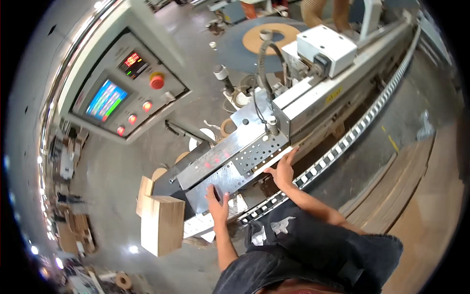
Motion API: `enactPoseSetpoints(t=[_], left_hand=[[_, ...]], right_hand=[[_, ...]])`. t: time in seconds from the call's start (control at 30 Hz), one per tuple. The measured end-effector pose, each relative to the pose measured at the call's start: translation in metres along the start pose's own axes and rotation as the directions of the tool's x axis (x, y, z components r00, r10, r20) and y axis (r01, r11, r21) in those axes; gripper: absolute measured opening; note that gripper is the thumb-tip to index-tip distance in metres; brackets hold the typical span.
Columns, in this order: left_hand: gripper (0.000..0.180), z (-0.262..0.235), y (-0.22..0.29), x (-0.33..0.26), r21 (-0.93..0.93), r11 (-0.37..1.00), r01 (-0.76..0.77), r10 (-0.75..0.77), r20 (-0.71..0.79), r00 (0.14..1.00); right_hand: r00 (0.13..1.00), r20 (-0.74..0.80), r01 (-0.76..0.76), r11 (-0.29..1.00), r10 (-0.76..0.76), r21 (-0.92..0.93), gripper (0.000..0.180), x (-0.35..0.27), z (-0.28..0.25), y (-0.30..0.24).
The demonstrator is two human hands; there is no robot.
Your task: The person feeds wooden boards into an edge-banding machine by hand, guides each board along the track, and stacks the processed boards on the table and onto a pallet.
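Head view, looking down at the infeed end of a long woodworking machine; both hands are laid on a narrow pale panel [274, 164] that lies under the perforated steel plate [235, 164] of the machine.

Left hand [218, 203] is set flat at the near end of the panel, fingers spread and open, palm down, nothing gripped; right hand [284, 169] is placed further along, fingers extended and pressed against the panel's edge, likewise open and not closed round anything.

The panel's long axis is seen to run from lower left to upper right, in line with the toothed track [342, 142] and the machine body [323, 93]; most of its length is hidden beneath the plate. The right hand is nearer the machine's feed; the left trails behind.

A control console [125, 93] with screen and red buttons stands to the left; a cardboard box [161, 225] sits on the floor near the left forearm.
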State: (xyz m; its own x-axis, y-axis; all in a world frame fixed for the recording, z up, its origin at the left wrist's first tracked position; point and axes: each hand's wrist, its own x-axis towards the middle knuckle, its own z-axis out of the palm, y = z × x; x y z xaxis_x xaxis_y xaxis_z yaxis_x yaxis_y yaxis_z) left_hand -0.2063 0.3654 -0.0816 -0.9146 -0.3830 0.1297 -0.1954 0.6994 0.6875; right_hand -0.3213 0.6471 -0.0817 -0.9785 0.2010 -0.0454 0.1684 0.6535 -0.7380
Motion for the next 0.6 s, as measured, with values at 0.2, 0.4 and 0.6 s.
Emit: enactPoseSetpoints(t=[0.2,0.4,0.6], left_hand=[[0.082,-0.006,-0.008,-0.002,0.199,0.975,-0.094,0.086,0.05,0.995],[0.092,-0.002,-0.004,0.001,0.139,0.985,-0.099,0.087,0.094,0.992],[0.077,-0.059,0.009,-0.014,-0.159,0.987,-0.016,0.057,0.257,0.965]], right_hand=[[0.996,-0.094,-0.001,0.996,-0.007,-0.089,0.131,0.028,-0.023,0.019],[0.983,-0.183,-0.018,0.997,0.032,0.075,0.119,0.05,-0.012,0.088],[0.992,0.096,0.072,0.992,-0.081,0.102,0.095,-0.028,0.026,0.048]])
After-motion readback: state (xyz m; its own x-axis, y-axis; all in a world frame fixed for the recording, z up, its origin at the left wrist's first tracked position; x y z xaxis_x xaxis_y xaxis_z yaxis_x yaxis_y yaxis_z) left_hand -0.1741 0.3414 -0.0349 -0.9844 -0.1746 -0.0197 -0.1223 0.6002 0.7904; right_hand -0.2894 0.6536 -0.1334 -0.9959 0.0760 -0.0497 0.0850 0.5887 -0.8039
